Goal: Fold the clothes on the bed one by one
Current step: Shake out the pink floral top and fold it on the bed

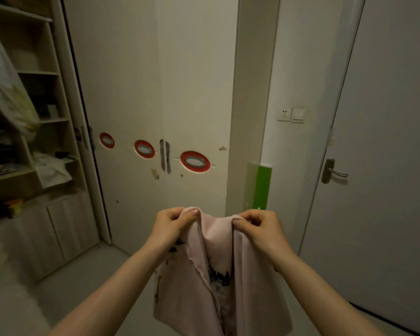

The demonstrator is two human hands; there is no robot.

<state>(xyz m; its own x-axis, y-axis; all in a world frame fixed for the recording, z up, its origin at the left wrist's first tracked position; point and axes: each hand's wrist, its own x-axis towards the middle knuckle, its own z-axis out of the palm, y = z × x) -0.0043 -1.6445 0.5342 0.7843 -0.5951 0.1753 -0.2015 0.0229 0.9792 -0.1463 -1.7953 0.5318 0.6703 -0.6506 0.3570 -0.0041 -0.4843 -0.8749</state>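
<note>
A pale pink garment (218,287) with a dark printed pattern hangs in the air in front of me, held up by its top edge. My left hand (174,223) pinches the upper left corner of the cloth. My right hand (258,225) pinches the upper right corner, a short gap away from the left hand. The fabric sags in a fold between the two hands and drapes down past the lower edge of the view. The bed itself is not in view.
A white wardrobe (155,117) with red oval trims stands straight ahead. Open shelves (34,117) with clutter and a low cabinet fill the left. A closed white door (386,166) with a lever handle is on the right. Grey floor (87,282) lies below.
</note>
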